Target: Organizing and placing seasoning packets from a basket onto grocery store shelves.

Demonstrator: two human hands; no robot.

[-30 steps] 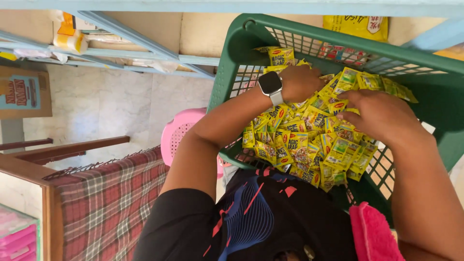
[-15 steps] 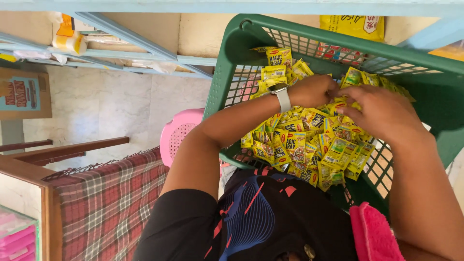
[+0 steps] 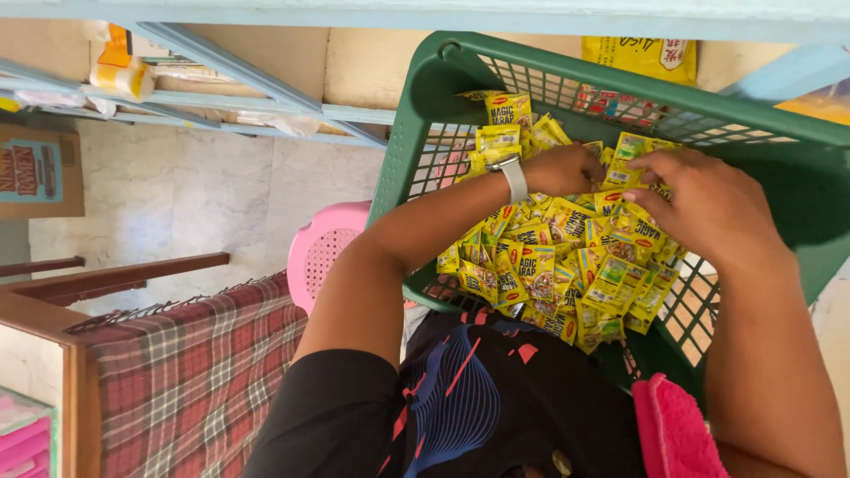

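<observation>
Left hand (image 3: 567, 168) has slid deeper into the yellow sachets (image 3: 549, 265) filling the green basket (image 3: 416, 133), fingers buried; right hand (image 3: 708, 208) now pinches sachets on top, sorting continuing.

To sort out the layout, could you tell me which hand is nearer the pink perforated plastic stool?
Left. The left hand lies in the green basket toward the side facing the pink perforated plastic stool; the right hand is farther across.
</observation>
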